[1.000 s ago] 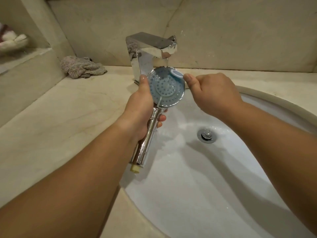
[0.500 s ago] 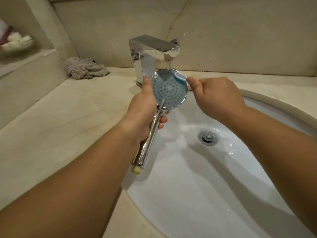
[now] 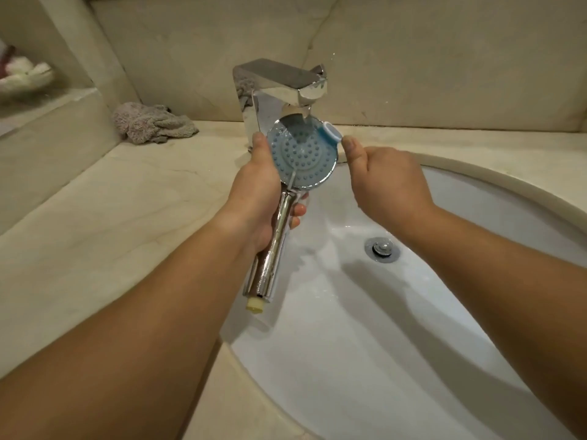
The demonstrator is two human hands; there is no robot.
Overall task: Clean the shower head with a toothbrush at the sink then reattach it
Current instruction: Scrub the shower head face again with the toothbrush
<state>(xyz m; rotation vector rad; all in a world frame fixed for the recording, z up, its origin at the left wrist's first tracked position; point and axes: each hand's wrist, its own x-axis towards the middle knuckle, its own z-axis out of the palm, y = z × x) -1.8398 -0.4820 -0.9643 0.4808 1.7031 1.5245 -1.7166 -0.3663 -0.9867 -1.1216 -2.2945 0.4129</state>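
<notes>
From the head camera, the shower head (image 3: 303, 155) is held face-up under the tap (image 3: 282, 87) over the sink (image 3: 476, 198), likely so running water rinses loosened grime. The left hand (image 3: 254, 198) grips its chrome handle; the right hand (image 3: 387, 182) is curled round the toothbrush (image 3: 331, 134), bristles at the face's upper rim.

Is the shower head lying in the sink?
No, the left hand holds the shower head up under the faucet, above the sink.
</notes>
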